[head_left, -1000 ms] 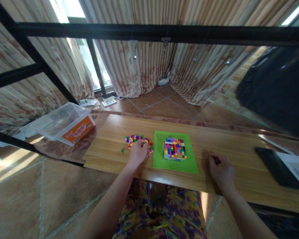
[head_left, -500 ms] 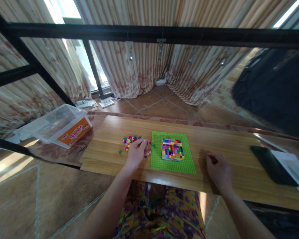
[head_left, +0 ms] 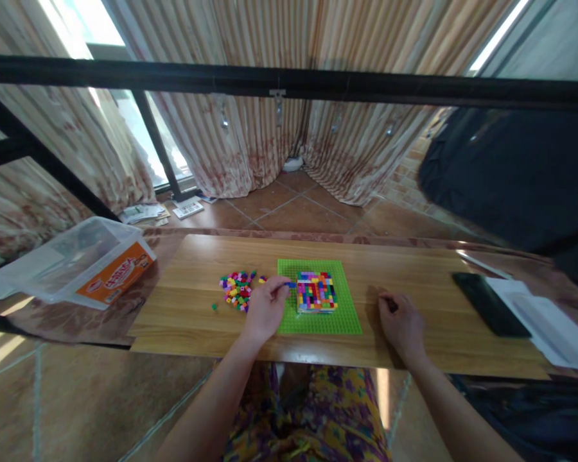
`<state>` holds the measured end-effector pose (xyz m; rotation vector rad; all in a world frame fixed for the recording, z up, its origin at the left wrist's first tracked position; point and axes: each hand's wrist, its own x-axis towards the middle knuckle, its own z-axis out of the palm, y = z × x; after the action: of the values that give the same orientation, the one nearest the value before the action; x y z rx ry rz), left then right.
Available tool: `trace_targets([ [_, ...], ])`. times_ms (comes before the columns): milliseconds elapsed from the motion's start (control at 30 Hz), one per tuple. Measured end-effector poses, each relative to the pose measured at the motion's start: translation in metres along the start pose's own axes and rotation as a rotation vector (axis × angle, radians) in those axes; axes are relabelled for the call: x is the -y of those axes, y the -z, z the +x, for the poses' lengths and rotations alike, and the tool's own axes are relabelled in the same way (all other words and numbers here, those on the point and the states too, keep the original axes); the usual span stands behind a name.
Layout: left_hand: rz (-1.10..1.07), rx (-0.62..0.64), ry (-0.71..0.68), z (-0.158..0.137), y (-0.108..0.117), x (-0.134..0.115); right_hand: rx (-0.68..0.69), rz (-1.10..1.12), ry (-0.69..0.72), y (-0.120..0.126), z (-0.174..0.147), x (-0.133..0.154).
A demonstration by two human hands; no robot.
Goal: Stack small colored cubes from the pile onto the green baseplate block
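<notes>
Blue brick (head_left: 291,284) juts from the pinching fingertips of your left hand (head_left: 266,309) over the green baseplate (head_left: 348,319), probably end-held for visibility, while your right hand (head_left: 402,322) rests loosely curled on the table (head_left: 414,269).

Striped curtains (head_left: 260,147) hang across the upper half of the frame, behind a black bar (head_left: 173,72). At left sits a clear plastic box (head_left: 96,263) with an orange label (head_left: 120,273); a white booklet (head_left: 188,208) lies beyond it on the floor. A large dark cover (head_left: 510,173) fills the upper right. Lower right, a flat black slab (head_left: 490,305) borders white papers (head_left: 553,327).
</notes>
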<state>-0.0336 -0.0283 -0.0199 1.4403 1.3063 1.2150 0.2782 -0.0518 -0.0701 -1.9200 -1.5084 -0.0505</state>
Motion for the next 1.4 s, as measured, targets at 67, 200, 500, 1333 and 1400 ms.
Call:
trace_targets([
  [67,0.097,-0.019,-0.044,0.003,-0.004,-0.003,0.000,0.005,0.006,0.000,0.000,0.000],
  [200,0.237,-0.052,-0.132,0.009,-0.014,-0.012,-0.003,0.016,0.014,0.000,0.000,0.002],
  [500,0.336,-0.053,-0.156,0.022,-0.023,-0.011,0.003,0.014,-0.021,0.000,0.000,0.004],
  [1333,0.115,-0.035,0.016,0.029,-0.035,0.001,0.001,0.005,-0.016,0.001,0.000,0.004],
  [1400,0.080,-0.022,0.042,0.032,-0.037,0.003,0.006,0.007,-0.021,0.001,0.000,0.004],
])
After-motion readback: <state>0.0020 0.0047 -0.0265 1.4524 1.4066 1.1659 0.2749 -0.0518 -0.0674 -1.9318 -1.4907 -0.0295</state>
